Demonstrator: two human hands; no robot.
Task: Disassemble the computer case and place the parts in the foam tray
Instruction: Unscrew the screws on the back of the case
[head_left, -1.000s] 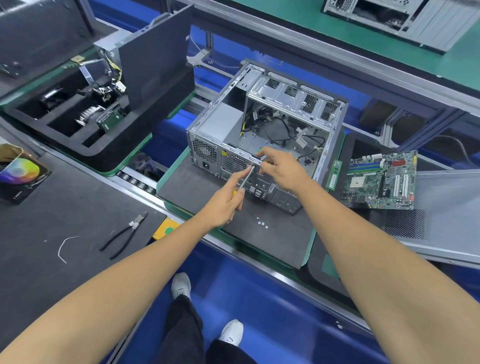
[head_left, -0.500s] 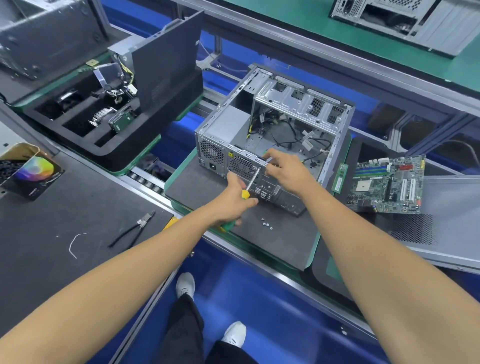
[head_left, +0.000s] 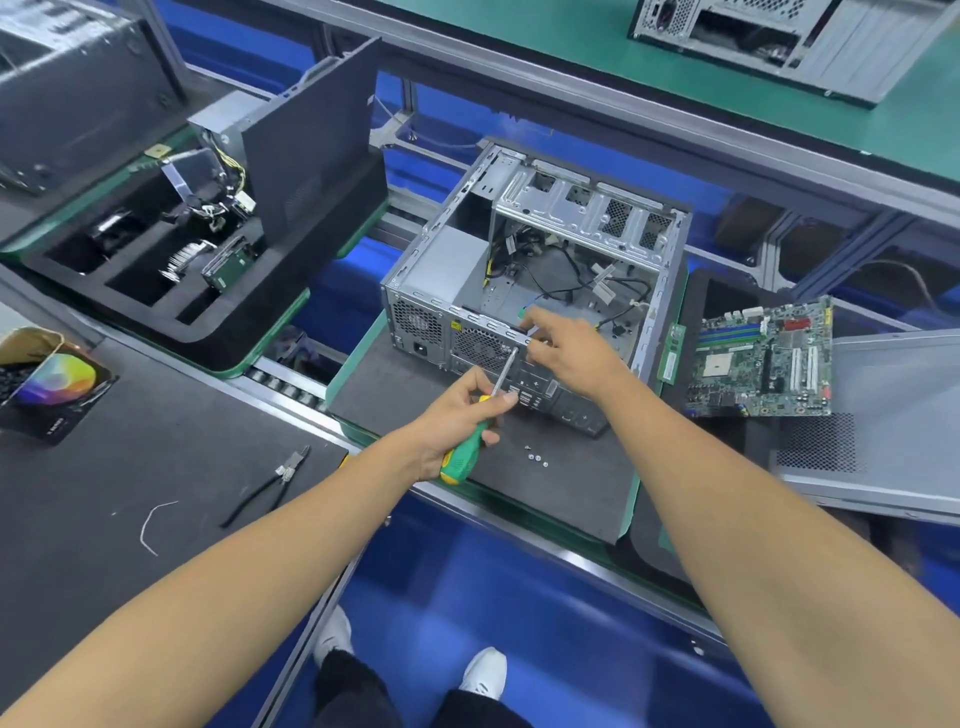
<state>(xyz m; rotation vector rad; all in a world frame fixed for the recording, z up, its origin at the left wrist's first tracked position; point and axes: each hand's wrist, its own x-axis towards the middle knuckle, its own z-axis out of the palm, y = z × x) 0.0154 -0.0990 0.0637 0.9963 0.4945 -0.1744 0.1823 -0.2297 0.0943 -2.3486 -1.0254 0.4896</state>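
Left hand regrips screwdriver lower, tip up at case rear edge.

Left hand (head_left: 457, 415) has slid from the shaft, pinched near the tip a second ago, back onto the green-and-yellow handle of the screwdriver (head_left: 475, 423); handle now shows below the fist, bare shaft angled up to the computer case (head_left: 530, 291) top rear rail. Right hand (head_left: 571, 353) has shifted a little, fingers now at the rail just beside the tip. Whether the tip sits in a screw can't be told.
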